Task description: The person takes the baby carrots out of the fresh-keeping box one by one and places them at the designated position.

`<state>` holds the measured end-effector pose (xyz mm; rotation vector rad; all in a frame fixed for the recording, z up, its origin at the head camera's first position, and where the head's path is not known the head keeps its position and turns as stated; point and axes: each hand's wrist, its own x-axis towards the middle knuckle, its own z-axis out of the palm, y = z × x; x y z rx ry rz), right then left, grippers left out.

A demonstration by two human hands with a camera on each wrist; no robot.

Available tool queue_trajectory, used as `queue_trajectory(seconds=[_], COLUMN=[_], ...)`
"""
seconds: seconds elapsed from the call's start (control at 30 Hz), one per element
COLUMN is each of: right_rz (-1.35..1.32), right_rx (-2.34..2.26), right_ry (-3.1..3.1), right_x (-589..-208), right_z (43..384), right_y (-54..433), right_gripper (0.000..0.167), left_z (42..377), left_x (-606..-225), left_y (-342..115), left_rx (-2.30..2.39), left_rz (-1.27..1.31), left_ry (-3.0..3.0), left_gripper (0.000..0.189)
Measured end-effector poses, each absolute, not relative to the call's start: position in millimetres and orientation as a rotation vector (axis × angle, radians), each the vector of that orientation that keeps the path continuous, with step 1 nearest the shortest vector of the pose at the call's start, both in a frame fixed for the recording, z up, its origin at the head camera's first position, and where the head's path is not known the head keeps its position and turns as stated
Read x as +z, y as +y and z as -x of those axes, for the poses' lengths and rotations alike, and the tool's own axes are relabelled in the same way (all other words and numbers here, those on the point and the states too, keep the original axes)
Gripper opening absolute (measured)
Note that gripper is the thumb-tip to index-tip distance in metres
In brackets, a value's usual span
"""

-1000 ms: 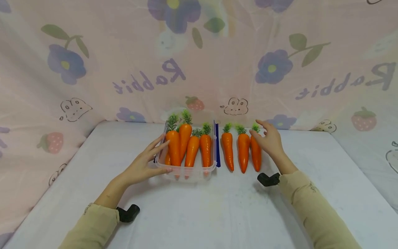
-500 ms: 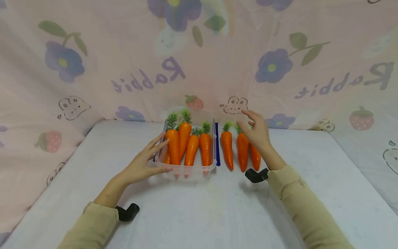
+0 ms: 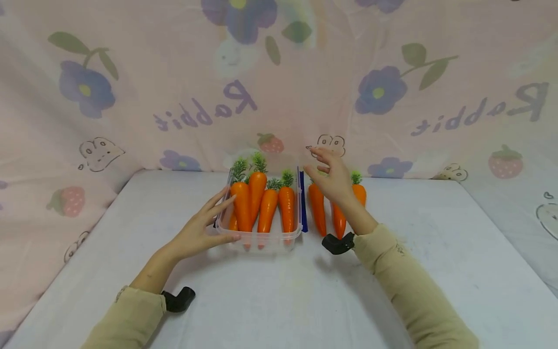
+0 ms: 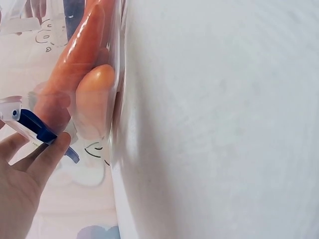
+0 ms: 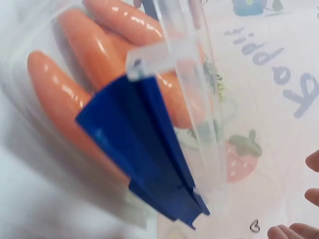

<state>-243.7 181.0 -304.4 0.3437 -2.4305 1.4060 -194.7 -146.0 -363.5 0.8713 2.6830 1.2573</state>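
Note:
My left hand [image 3: 198,235] rests against the left side and front corner of a clear plastic container [image 3: 261,236], thumb along the front and fingers spread. In the left wrist view its fingertips touch a blue clasp [image 4: 37,127]. Several orange toy carrots [image 3: 268,206] with green tops lie inside the container. My right hand [image 3: 333,179] hovers over the toy carrots outside, holding nothing, with its fingers loosely bent. Beneath it lie a near carrot [image 3: 317,211], a middle carrot [image 3: 338,223] partly hidden by the hand, and a right carrot [image 3: 359,193] partly behind the wrist.
A blue clasp [image 3: 303,203] hangs from the container's right side, large in the right wrist view. All stands on a white table [image 3: 270,300]. A pink printed cloth [image 3: 296,97] rises behind the table.
My right hand has moved left, from above the rightmost outside carrot to near the container's right side. My left hand and the carrots stay in place.

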Motion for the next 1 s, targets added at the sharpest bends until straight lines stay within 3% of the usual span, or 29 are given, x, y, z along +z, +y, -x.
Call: queue_trajectory(seconds=[1.0], right_rz=[-0.566], right_rx=[1.547], right_ry=[-2.467], right_x=[-323.7], right_z=[244.7], right_y=[114.7], right_gripper=[0.044], left_z=[194.7], left_x=[-363.9], left_y=[-145.7], left_rx=[1.288], left_rz=[-0.887], left_ry=[2.666], left_gripper=[0.086])
